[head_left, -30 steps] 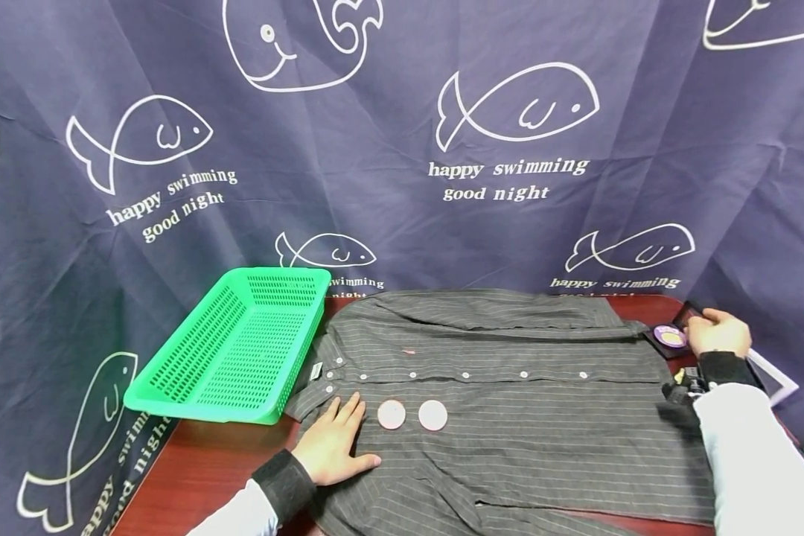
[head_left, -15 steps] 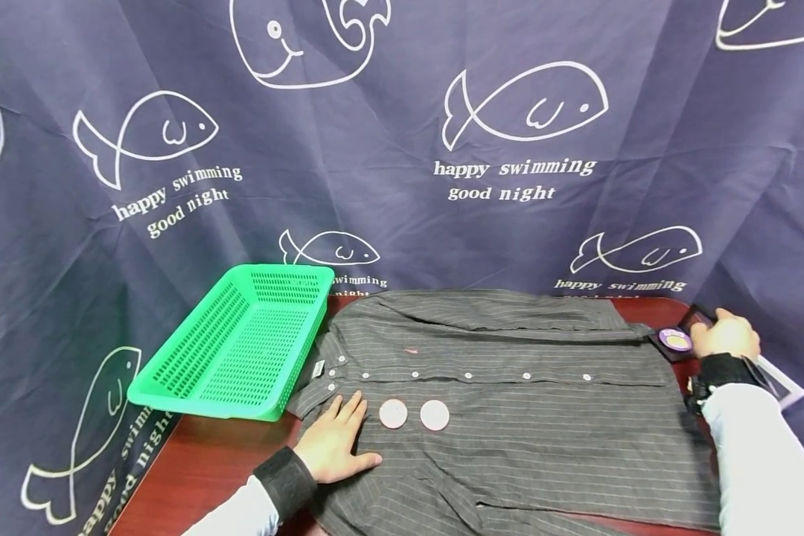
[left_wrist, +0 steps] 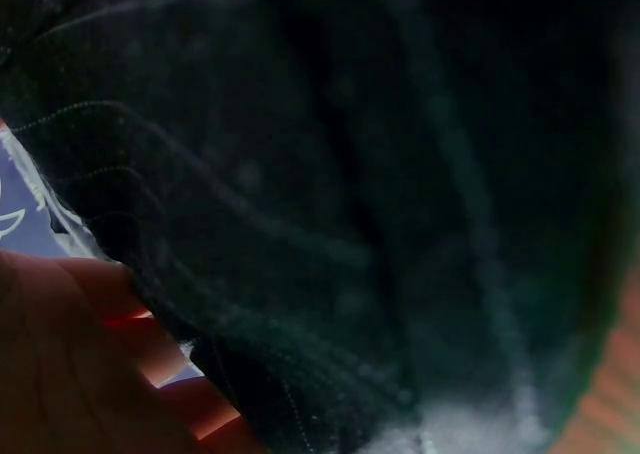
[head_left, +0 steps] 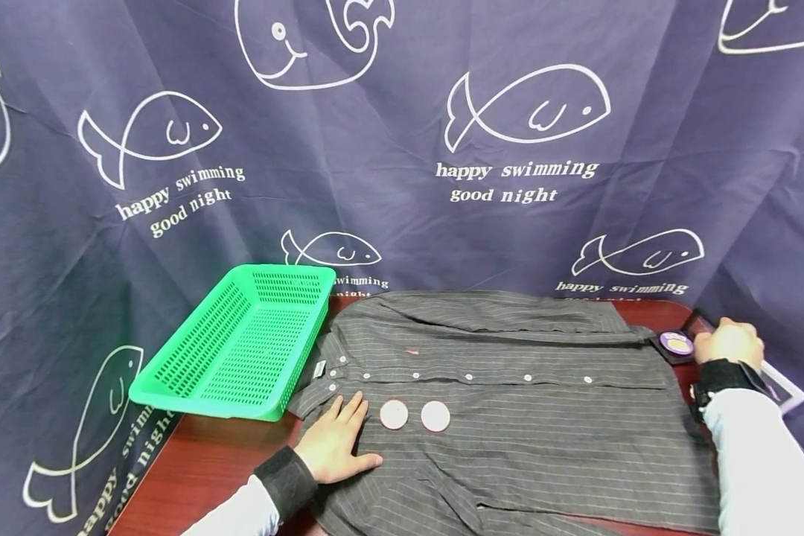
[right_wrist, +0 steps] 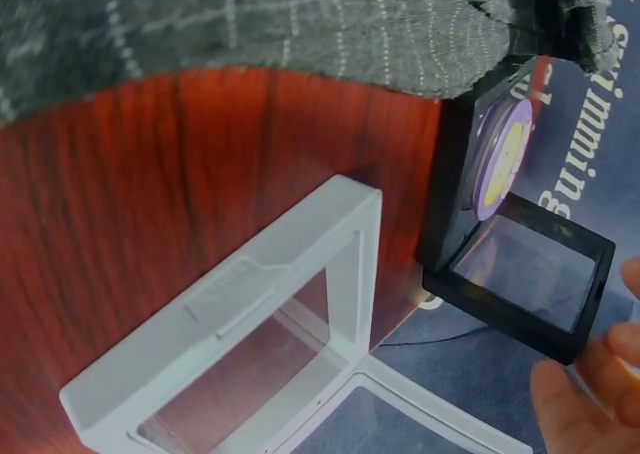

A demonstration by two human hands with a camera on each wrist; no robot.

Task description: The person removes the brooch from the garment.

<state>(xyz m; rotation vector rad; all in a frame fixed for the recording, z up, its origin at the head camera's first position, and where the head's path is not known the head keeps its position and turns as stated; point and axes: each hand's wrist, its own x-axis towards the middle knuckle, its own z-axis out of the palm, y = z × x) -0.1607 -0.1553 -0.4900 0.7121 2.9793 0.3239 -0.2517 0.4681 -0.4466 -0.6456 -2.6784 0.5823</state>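
Note:
A dark pinstriped button-up shirt point(head_left: 522, 424) lies spread on the table. My left hand point(head_left: 331, 447) rests on it near the collar, fingers straight and spread. Two round white discs point(head_left: 394, 415) lie on the shirt beside that hand. At the far right, my right hand point(head_left: 730, 346), fingers bent, is by an open black display frame point(right_wrist: 520, 284). In the right wrist view, its fingertips point(right_wrist: 570, 394) meet the clear lid's corner; a small pale-yellow patch shows between them, and whether they grip anything is unclear. A purple round badge point(right_wrist: 502, 159) sits on the frame's other half.
Behind the right hand stands an open white display frame point(right_wrist: 250, 304). A green plastic basket point(head_left: 241, 357) is at the back left, touching the collar side. A blue fish-print curtain point(head_left: 402, 149) hangs behind the reddish wooden table point(head_left: 208, 461). Dark cloth fills most of the left wrist view.
My right hand has moved slightly right by the black frame, and its fingers look more bent. The left hand stays on the shirt. The head view has shifted slightly.

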